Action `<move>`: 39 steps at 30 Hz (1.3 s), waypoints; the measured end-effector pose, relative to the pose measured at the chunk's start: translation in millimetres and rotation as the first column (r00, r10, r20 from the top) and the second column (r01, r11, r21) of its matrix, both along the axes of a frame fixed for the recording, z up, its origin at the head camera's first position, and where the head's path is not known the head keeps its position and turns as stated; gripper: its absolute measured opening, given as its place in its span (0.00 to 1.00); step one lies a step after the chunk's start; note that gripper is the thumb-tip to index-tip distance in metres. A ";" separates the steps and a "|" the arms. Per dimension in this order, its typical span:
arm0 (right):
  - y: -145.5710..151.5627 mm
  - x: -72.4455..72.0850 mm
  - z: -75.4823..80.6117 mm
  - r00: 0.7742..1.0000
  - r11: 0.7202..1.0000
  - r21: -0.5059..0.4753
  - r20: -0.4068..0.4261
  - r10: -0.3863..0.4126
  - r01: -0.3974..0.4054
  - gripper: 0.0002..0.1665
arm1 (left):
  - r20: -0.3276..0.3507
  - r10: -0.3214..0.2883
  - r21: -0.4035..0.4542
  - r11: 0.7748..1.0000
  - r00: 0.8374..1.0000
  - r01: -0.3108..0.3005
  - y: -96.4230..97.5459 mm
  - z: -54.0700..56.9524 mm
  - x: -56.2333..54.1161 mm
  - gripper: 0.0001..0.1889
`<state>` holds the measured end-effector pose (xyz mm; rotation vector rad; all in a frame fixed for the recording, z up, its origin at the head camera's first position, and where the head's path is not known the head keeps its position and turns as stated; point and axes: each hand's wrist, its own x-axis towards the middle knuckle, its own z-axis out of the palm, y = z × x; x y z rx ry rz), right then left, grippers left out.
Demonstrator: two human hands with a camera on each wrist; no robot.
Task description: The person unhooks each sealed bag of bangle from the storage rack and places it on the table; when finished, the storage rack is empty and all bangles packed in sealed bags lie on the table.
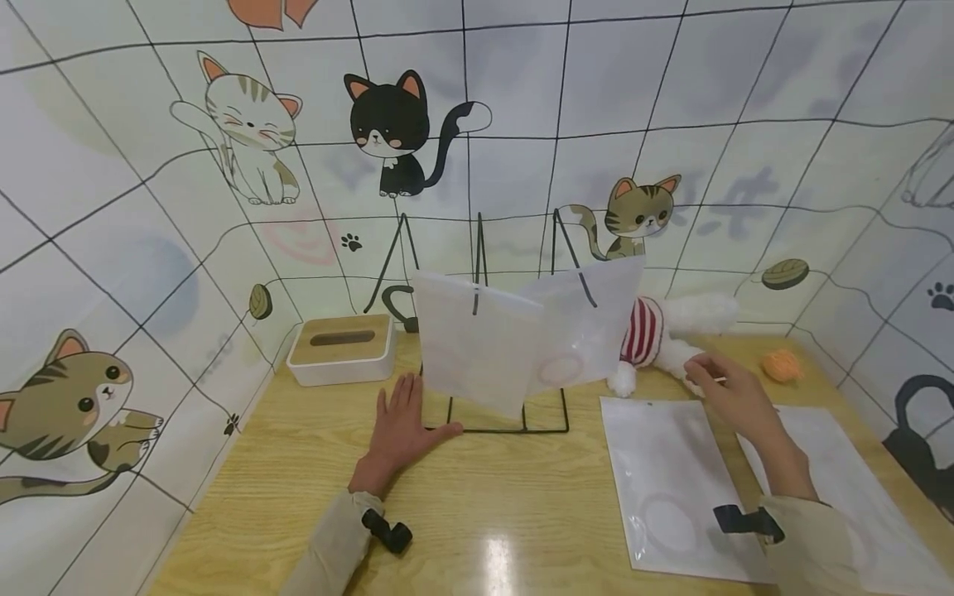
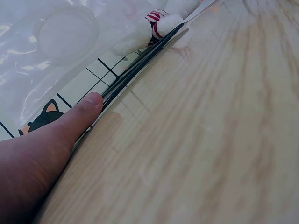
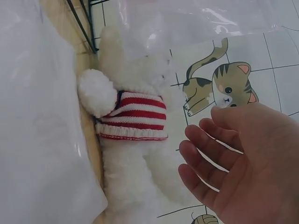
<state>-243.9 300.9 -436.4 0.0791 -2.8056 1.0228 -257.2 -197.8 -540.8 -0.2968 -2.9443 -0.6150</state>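
My left hand [image 1: 400, 426] lies at the base of a black wire rack [image 1: 507, 431], fingers spread and straight. In the left wrist view its thumb [image 2: 88, 107] rests along the rack's dark wire. Two clear plastic bags [image 1: 477, 343] hang on the rack's hooks, overlapping each other. My right hand [image 1: 738, 397] is raised at the right, beside a white plush toy [image 1: 643, 333] in a red-and-white striped top. Its fingers [image 3: 205, 154] are loosely curled with nothing between them. Below that hand lies a flat plastic bag [image 1: 663, 480] with a faint round outline.
A white tissue box [image 1: 343, 349] with a wooden lid stands at the back left. Another flat plastic bag [image 1: 835, 472] lies under the right forearm. A small orange object [image 1: 781, 366] is at the back right. Cat-printed sheeting [image 1: 514, 91] surrounds the wooden table [image 1: 477, 513].
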 end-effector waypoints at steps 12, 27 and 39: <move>-25.9 3.1 20.4 0.943 0.939 -0.309 -0.242 -0.229 0.149 0.20 | 0.023 0.001 -0.018 1.000 1.000 0.000 -0.9 -3.3 -1.5 0.65; -56.4 -11.1 40.8 0.901 0.868 -0.496 -0.370 -0.227 0.015 0.18 | 0.015 -0.001 0.003 1.000 1.000 0.001 -0.9 -2.2 -1.2 0.64; -86.8 -26.1 49.5 0.925 0.883 -0.459 -0.368 -0.092 -0.095 0.24 | 0.001 -0.007 0.006 1.000 1.000 0.007 -1.7 -0.8 -1.1 0.65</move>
